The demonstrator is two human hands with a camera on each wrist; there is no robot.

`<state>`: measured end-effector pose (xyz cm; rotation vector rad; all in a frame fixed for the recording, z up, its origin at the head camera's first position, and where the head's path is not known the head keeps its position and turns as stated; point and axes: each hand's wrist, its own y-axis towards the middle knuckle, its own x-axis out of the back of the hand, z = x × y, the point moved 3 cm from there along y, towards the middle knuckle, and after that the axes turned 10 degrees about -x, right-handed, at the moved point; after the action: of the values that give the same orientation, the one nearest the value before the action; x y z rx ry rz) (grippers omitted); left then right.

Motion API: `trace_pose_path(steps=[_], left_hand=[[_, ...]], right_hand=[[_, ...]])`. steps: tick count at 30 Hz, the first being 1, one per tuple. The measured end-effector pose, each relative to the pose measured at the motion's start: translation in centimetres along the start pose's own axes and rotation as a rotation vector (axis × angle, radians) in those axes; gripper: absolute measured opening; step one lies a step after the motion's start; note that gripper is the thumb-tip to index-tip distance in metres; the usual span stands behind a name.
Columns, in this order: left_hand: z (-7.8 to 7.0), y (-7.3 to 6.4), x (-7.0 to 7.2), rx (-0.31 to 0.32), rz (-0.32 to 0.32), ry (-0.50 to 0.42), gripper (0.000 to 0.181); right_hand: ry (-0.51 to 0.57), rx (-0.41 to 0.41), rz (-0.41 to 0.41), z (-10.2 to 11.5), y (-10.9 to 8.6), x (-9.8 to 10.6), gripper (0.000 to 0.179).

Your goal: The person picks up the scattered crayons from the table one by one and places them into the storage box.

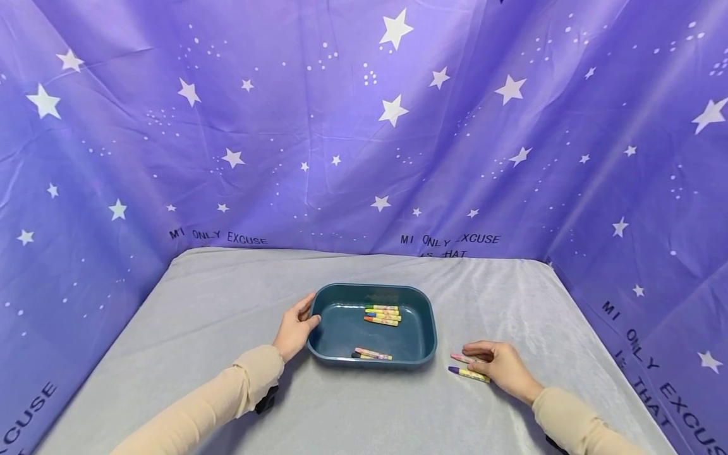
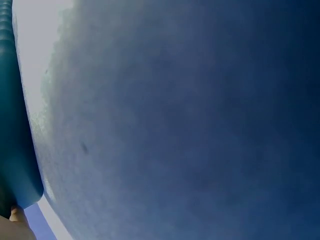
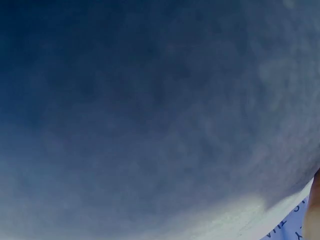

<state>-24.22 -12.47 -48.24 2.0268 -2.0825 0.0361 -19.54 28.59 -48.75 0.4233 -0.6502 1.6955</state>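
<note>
My left hand (image 1: 294, 330) grips the left end of a dark teal tray (image 1: 335, 361), its thumb over the rim. Inside the tray, a row of several crayons (image 1: 382, 321) with yellow wrappers lies toward the right, with green, blue and orange tips among them. Close to the front wall are a pink-tipped crayon (image 1: 373, 354) and a dark-tipped crayon (image 1: 357, 356). Right of the tray, my right hand (image 1: 506, 368) pinches a pink crayon (image 1: 459, 358) between thumb and fingers. A purple crayon (image 1: 469, 374) lies on the cloth just below that thumb.
Pale grey cloth (image 1: 227, 316) covers the table. Purple curtains with white stars (image 1: 364, 158) hang behind it and along both sides. Both wrist views show mostly shaded cloth; the tray's outer wall (image 2: 17, 130) fills the left wrist view's left edge.
</note>
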Motion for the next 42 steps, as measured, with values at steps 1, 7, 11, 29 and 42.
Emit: trace_pose_path(steps=[1, 7, 11, 29, 42], left_hand=[[0.0, 0.0, 0.0, 0.000, -0.003, -0.002, 0.059], [-0.1, -0.2, 0.0, 0.004, -0.006, -0.001, 0.058], [-0.2, -0.2, 0.0, 0.002, -0.001, -0.001, 0.058], [0.1, -0.1, 0.1, 0.010, 0.013, -0.014, 0.058], [-0.1, -0.1, 0.0, 0.000, 0.012, -0.020, 0.059]], right_hand=[[-0.021, 0.003, -0.018, 0.1, 0.0, 0.0, 0.031], [-0.045, -0.001, -0.061, 0.2, 0.1, -0.1, 0.022], [-0.042, 0.011, -0.067, 0.4, 0.1, 0.0, 0.022], [-0.005, 0.065, -0.155, 4.3, 0.6, 2.4, 0.025], [0.052, 0.105, -0.130, 8.1, 1.6, 3.0, 0.033]])
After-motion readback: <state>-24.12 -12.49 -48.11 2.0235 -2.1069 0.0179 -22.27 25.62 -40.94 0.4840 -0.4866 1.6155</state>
